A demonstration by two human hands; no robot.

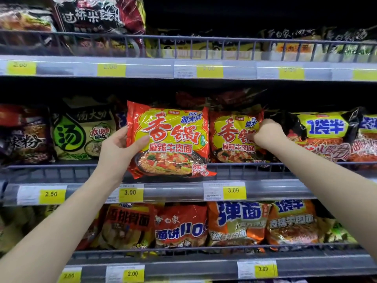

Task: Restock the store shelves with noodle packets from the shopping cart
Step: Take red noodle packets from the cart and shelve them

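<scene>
Two hands at middle shelf [183, 187]. My left hand [120, 149] grips red noodle packet [168, 139] before rail; right hand [265, 133] curls onto matching shelved packet [230, 137] beside it.

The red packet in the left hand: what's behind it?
Behind the red packet held by the left hand runs the shelf rail; a matching packet stands beside it, touched by the right hand. Anything directly behind is covered.
</scene>
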